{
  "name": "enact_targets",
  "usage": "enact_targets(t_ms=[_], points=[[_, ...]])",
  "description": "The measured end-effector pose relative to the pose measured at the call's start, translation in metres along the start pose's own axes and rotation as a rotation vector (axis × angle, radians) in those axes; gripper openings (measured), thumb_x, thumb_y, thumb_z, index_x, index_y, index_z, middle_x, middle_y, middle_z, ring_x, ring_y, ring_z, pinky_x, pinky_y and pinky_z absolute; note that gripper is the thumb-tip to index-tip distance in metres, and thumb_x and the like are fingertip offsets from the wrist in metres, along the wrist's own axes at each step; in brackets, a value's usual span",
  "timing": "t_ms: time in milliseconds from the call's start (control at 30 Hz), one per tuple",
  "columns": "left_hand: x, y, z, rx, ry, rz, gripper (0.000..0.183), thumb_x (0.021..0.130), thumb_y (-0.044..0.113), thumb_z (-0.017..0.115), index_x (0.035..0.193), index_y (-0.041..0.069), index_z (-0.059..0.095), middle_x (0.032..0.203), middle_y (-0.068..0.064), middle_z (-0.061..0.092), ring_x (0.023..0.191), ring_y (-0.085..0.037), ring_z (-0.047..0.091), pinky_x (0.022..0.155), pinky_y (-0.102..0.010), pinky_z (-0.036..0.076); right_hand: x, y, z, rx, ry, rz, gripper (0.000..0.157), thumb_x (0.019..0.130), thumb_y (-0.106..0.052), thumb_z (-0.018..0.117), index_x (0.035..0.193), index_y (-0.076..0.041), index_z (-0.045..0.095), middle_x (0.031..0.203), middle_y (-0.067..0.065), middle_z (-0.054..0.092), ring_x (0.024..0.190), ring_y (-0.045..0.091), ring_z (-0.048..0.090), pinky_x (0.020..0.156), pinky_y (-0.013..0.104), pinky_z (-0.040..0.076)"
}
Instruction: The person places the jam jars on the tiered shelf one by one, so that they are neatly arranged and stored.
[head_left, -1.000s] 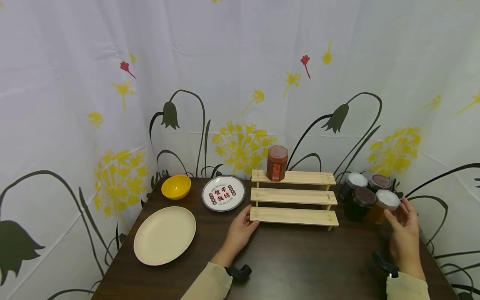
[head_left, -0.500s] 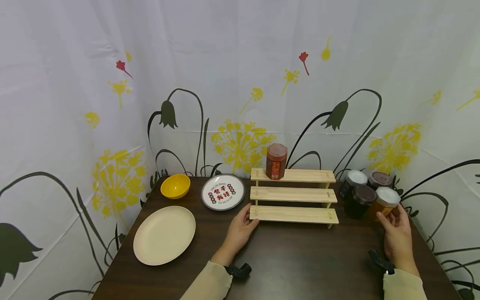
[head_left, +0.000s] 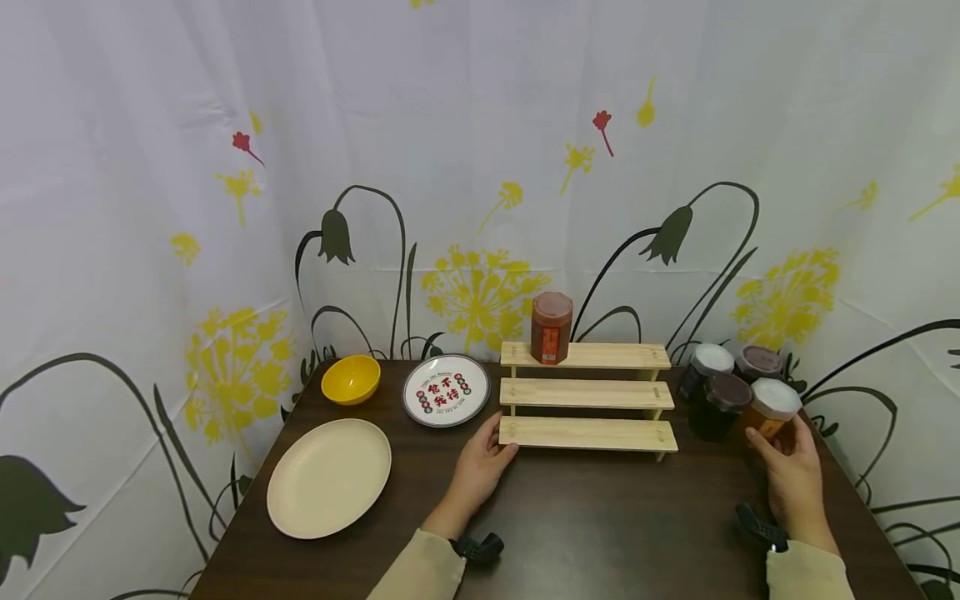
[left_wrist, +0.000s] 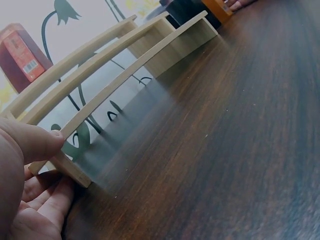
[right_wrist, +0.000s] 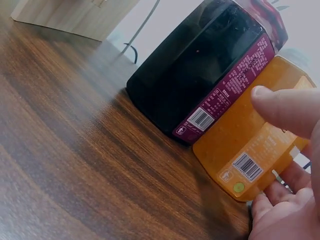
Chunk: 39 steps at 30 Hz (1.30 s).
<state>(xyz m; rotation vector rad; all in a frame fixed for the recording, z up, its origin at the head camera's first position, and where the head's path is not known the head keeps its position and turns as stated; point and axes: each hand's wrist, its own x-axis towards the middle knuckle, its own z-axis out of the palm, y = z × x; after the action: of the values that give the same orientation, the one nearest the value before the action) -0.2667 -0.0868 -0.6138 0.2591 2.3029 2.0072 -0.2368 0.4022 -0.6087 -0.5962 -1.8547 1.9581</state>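
Observation:
A three-tier wooden display rack stands mid-table. My left hand holds its lower left end; in the left wrist view the thumb lies on the front board and the fingers reach round the end support. At the right, my right hand grips a white-lidded jar of orange contents, thumb on its near face, fingers round the far side. Close against it stands a dark jar with a purple label. A reddish-brown jar sits upright on the rack's top tier, left of centre.
Behind the held jar are another white-lidded jar and a brownish-lidded jar. On the left lie a cream oval plate, a yellow bowl and a round plate with red characters. A printed curtain hangs behind the table.
My right hand has moved slightly left and closed round the orange jar, its thumb now against the near face. My left hand has stayed on the rack.

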Motion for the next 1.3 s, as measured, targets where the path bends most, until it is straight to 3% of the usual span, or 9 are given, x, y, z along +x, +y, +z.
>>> enact_targets(t_ms=[267, 533, 600, 733, 833, 900, 1000, 1100, 1300], points=[[-0.0004, 0.0005, 0.0013, -0.002, 0.006, 0.017, 0.070, 0.105, 0.009, 0.072, 0.165, -0.006, 0.037, 0.157, -0.031, 0.055, 0.144, -0.042, 0.059, 0.117, -0.046, 0.054, -0.0009, -0.0017, 0.0010, -0.053, 0.044, 0.031, 0.080, 0.106, -0.013, 0.072, 0.173, -0.022, 0.028, 0.166, -0.001, 0.040, 0.159, 0.018, 0.036, 0.129, 0.020, 0.034], [-0.0002, -0.0023, 0.0024, 0.012, 0.005, 0.001, 0.071, 0.106, 0.012, 0.072, 0.166, -0.003, 0.038, 0.157, -0.026, 0.057, 0.144, -0.038, 0.059, 0.117, -0.043, 0.054, -0.0017, -0.0009, -0.0015, -0.135, 0.018, 0.082, 0.088, 0.106, -0.021, 0.073, 0.175, -0.022, 0.018, 0.179, 0.013, 0.025, 0.165, 0.023, 0.029, 0.132, 0.027, 0.032], [-0.0003, -0.0029, 0.0023, 0.005, 0.005, -0.001, 0.071, 0.105, 0.011, 0.072, 0.166, -0.003, 0.038, 0.156, -0.027, 0.058, 0.144, -0.038, 0.059, 0.117, -0.043, 0.054, -0.0018, 0.0005, -0.0015, -0.142, 0.035, 0.090, 0.089, 0.105, -0.022, 0.075, 0.175, -0.022, 0.020, 0.176, 0.011, 0.029, 0.163, 0.023, 0.033, 0.127, 0.020, 0.037], [-0.0003, -0.0034, 0.0016, 0.004, 0.004, 0.021, 0.070, 0.105, 0.009, 0.071, 0.165, -0.006, 0.038, 0.155, -0.029, 0.058, 0.144, -0.040, 0.059, 0.117, -0.044, 0.054, -0.0022, 0.0023, -0.0002, -0.118, 0.071, 0.050, 0.088, 0.101, -0.018, 0.080, 0.171, -0.019, 0.027, 0.155, -0.003, 0.045, 0.149, 0.019, 0.044, 0.100, 0.004, 0.049], [0.0000, -0.0028, 0.0015, -0.005, 0.005, 0.025, 0.070, 0.105, 0.010, 0.072, 0.165, -0.005, 0.038, 0.156, -0.029, 0.057, 0.144, -0.040, 0.059, 0.119, -0.046, 0.052, -0.0029, -0.0005, 0.0012, -0.091, 0.091, -0.005, 0.090, 0.097, -0.011, 0.084, 0.168, -0.017, 0.029, 0.137, -0.015, 0.047, 0.132, 0.012, 0.050, 0.084, 0.000, 0.049], [-0.0001, -0.0016, 0.0022, -0.017, 0.009, 0.020, 0.070, 0.105, 0.010, 0.072, 0.165, -0.005, 0.038, 0.157, -0.029, 0.056, 0.145, -0.040, 0.058, 0.120, -0.048, 0.051, -0.0035, -0.0036, 0.0019, -0.105, 0.099, -0.012, 0.090, 0.096, -0.011, 0.085, 0.167, -0.016, 0.030, 0.135, -0.015, 0.047, 0.129, 0.010, 0.050, 0.082, 0.001, 0.050], [-0.0004, -0.0007, 0.0027, -0.022, 0.012, 0.014, 0.071, 0.105, 0.010, 0.073, 0.166, -0.004, 0.039, 0.158, -0.029, 0.055, 0.146, -0.040, 0.058, 0.121, -0.051, 0.050, -0.0035, -0.0046, 0.0030, -0.186, 0.111, 0.005, 0.086, 0.099, -0.018, 0.082, 0.168, -0.013, 0.031, 0.150, 0.000, 0.049, 0.141, 0.020, 0.049, 0.101, 0.011, 0.053], [-0.0012, -0.0007, 0.0022, -0.015, 0.019, 0.012, 0.070, 0.105, 0.009, 0.073, 0.165, -0.004, 0.039, 0.157, -0.029, 0.056, 0.145, -0.040, 0.058, 0.120, -0.052, 0.050, -0.0048, -0.0014, 0.0042, -0.289, 0.130, 0.012, 0.084, 0.102, -0.029, 0.079, 0.169, -0.012, 0.032, 0.163, 0.012, 0.043, 0.150, 0.028, 0.045, 0.120, 0.021, 0.046], [-0.0011, -0.0016, 0.0009, -0.013, 0.016, 0.015, 0.070, 0.105, 0.009, 0.073, 0.165, -0.004, 0.040, 0.156, -0.028, 0.057, 0.144, -0.039, 0.060, 0.118, -0.044, 0.053, -0.0090, 0.0017, 0.0078, -0.309, 0.203, -0.067, 0.075, 0.100, -0.028, 0.081, 0.163, -0.012, 0.043, 0.150, 0.006, 0.052, 0.140, 0.025, 0.051, 0.118, 0.026, 0.049]])
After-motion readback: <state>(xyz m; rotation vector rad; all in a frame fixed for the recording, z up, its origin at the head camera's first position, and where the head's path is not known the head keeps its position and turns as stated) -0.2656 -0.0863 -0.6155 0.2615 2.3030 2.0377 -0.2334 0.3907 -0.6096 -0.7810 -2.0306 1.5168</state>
